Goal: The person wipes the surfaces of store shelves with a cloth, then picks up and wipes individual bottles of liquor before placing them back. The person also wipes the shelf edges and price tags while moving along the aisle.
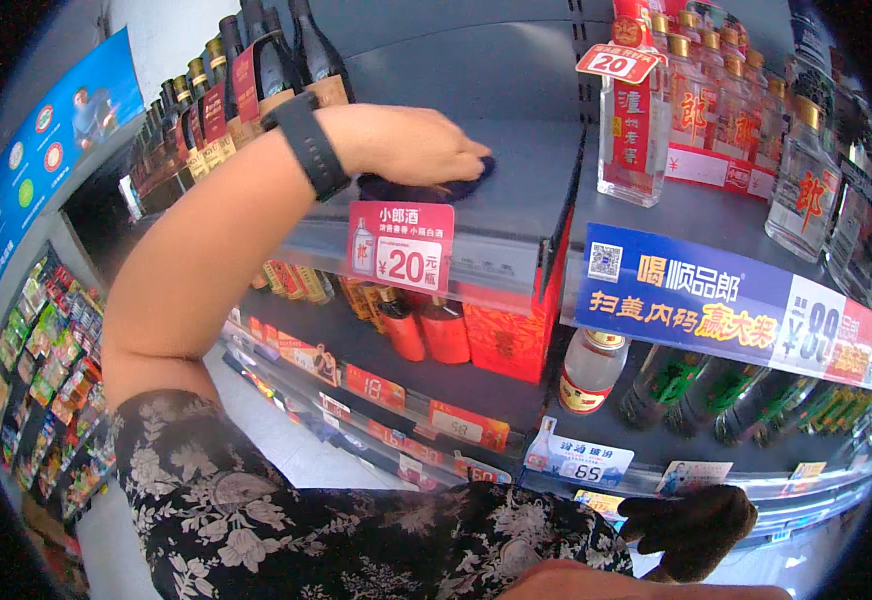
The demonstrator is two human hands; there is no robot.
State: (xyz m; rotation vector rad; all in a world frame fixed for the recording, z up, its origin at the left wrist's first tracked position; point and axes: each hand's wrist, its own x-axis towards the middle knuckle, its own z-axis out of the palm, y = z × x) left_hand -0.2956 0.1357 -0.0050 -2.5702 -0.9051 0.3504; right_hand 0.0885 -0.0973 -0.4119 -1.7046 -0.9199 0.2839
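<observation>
My left hand [413, 146], with a black wristband on the wrist, is closed over a dark navy cloth [485, 171]. It presses the cloth onto the grey upper shelf [526, 150], just behind a pink price tag [401, 246]. Most of the cloth is hidden by the hand. Skin of my right arm or hand [646, 589] shows at the bottom edge, cut off by the frame, so its fingers are not visible. Beside it is a dark brown, soft-looking thing [695, 525]; whether the right hand holds it is unclear.
Dark wine bottles [256, 67] line the shelf left of my hand. Clear liquor bottles [635, 142] stand to the right, past the shelf divider. Below are red-labelled bottles [447, 330], a red box [515, 337] and a white-capped bottle [593, 371]. A snack rack [50, 375] stands far left.
</observation>
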